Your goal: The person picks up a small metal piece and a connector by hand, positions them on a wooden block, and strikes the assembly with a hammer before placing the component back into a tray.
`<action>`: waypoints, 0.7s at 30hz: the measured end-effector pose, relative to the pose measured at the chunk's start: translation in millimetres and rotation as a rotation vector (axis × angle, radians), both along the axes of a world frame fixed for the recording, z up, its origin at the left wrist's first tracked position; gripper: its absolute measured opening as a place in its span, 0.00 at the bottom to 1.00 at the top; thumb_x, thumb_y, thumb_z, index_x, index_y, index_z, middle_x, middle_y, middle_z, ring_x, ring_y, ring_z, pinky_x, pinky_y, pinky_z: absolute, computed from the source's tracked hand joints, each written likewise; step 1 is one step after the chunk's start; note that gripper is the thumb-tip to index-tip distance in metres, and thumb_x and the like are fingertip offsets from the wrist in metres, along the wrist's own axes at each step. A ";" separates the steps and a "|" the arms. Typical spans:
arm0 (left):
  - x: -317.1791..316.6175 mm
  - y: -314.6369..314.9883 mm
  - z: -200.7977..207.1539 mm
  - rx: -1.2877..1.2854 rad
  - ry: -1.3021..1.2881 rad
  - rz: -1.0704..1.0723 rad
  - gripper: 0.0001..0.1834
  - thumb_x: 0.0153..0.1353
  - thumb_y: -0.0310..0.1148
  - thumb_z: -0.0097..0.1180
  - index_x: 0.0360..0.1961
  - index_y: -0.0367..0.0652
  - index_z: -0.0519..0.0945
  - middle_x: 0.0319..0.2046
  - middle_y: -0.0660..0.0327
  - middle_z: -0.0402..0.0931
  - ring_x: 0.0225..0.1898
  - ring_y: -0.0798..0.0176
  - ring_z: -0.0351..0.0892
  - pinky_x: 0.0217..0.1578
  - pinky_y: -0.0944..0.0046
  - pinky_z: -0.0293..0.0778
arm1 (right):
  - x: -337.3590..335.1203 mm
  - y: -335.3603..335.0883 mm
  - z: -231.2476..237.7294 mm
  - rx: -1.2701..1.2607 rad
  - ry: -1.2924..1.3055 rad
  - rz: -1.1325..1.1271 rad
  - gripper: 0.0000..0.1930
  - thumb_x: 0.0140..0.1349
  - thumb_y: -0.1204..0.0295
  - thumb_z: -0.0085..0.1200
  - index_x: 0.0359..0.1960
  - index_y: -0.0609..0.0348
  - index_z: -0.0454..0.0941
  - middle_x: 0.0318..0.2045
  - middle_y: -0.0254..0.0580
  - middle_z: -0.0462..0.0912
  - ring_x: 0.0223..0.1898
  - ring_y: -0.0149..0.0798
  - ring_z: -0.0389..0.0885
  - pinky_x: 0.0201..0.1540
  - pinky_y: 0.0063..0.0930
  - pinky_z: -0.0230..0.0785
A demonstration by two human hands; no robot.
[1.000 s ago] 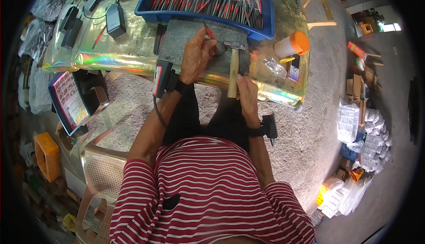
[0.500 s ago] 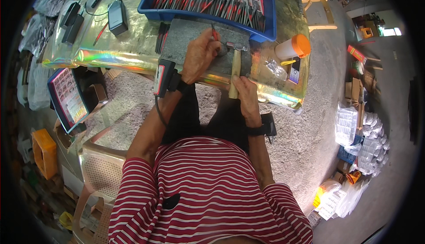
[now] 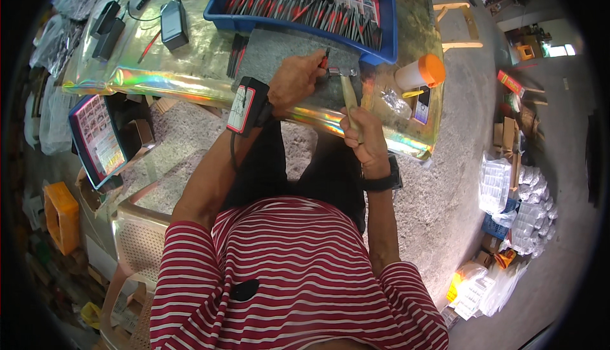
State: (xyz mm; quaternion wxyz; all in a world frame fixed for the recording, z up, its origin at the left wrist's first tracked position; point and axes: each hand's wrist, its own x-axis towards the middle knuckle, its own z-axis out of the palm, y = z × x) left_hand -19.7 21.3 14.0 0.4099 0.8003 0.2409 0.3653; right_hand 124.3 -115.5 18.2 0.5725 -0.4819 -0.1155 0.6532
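My right hand (image 3: 366, 133) is closed round the wooden handle of a hammer (image 3: 351, 101). The hammer's metal head is beside the fingertips of my left hand (image 3: 295, 80). Those fingers pinch a small, slim red-and-black tool (image 3: 325, 61) over a dark grey slab (image 3: 273, 46) on the table; its exact kind is too small to tell. Several similar slim tools (image 3: 237, 54) lie at the slab's left edge. Behind the slab, a blue plastic bin (image 3: 219, 20) holds many more of them in rows.
The table (image 3: 210, 58) has a shiny gold covering. An orange-lidded jar (image 3: 420, 72), a clear plastic bag (image 3: 395, 103) and a phone (image 3: 422, 108) are at its right. Black devices (image 3: 173, 25) with cables lie at the left. A plastic chair (image 3: 136, 242) stands below left.
My right hand has turned and shifted slightly right, tilting the hammer's handle. My left hand's fingers have moved a little right, and the red-and-black tool with them.
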 end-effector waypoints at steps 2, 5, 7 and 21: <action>-0.8 -0.2 2.5 -0.017 0.029 -0.048 0.10 0.44 0.14 0.48 0.27 0.39 0.65 0.15 0.62 0.62 0.16 0.71 0.62 0.19 0.71 0.63 | -3.4 0.4 17.3 -0.069 -0.332 -0.025 0.12 0.56 0.66 0.47 0.27 0.66 0.69 0.15 0.37 0.68 0.11 0.20 0.59 0.08 0.12 0.47; -0.2 1.3 1.8 0.064 0.018 -0.053 0.11 0.43 0.13 0.47 0.27 0.38 0.64 0.15 0.62 0.63 0.16 0.71 0.62 0.19 0.71 0.63 | -4.6 -2.4 30.3 0.089 -0.556 -0.017 0.12 0.57 0.66 0.47 0.26 0.65 0.69 0.13 0.34 0.67 0.09 0.19 0.57 0.07 0.11 0.44; -0.1 -1.0 3.2 0.070 0.035 -0.052 0.12 0.43 0.13 0.48 0.27 0.38 0.64 0.15 0.61 0.64 0.16 0.71 0.63 0.19 0.71 0.63 | -4.0 -3.0 50.3 0.066 -0.625 0.003 0.12 0.58 0.66 0.46 0.27 0.64 0.69 0.13 0.32 0.67 0.12 0.19 0.59 0.11 0.12 0.48; 0.2 -2.6 2.2 0.147 0.063 -0.040 0.11 0.44 0.13 0.47 0.29 0.36 0.64 0.22 0.55 0.71 0.22 0.63 0.73 0.23 0.67 0.70 | -9.5 -9.6 97.3 0.466 -1.694 0.045 0.09 0.54 0.74 0.50 0.36 0.62 0.70 0.19 0.47 0.74 0.19 0.42 0.74 0.20 0.27 0.62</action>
